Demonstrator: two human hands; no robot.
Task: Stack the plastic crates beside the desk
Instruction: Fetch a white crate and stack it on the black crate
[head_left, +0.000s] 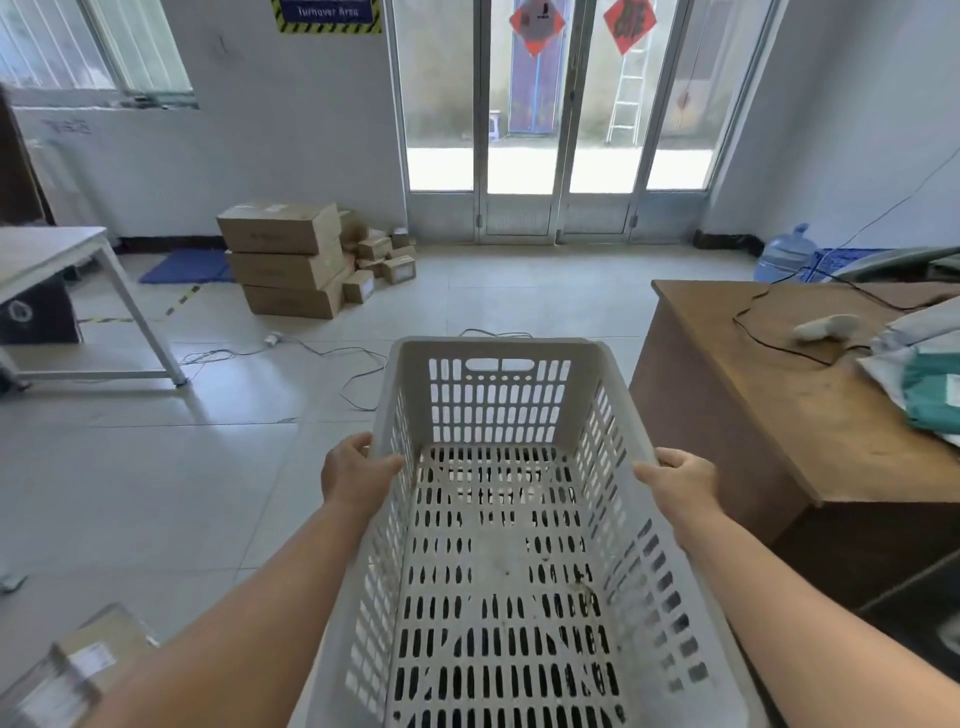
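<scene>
A white slotted plastic crate (498, 395) fills the lower middle of the head view, held off the floor and open side up. My left hand (356, 475) grips its left rim and my right hand (680, 480) grips its right rim. The crate holds nothing. Its right wall runs close along the brown wooden desk (727, 395), which stands to the right. Through the crate's floor slots only dark and pale patches show; I cannot tell what lies under it.
On the desk lie a black cable (769, 338), a white handheld device (826, 327) and wrapped parcels (924, 384). Stacked cardboard boxes (291, 260) stand ahead on the left. Loose cables (322, 353) trail over the tiled floor. A white table (52, 260) stands at far left, a water bottle (784, 254) at far right.
</scene>
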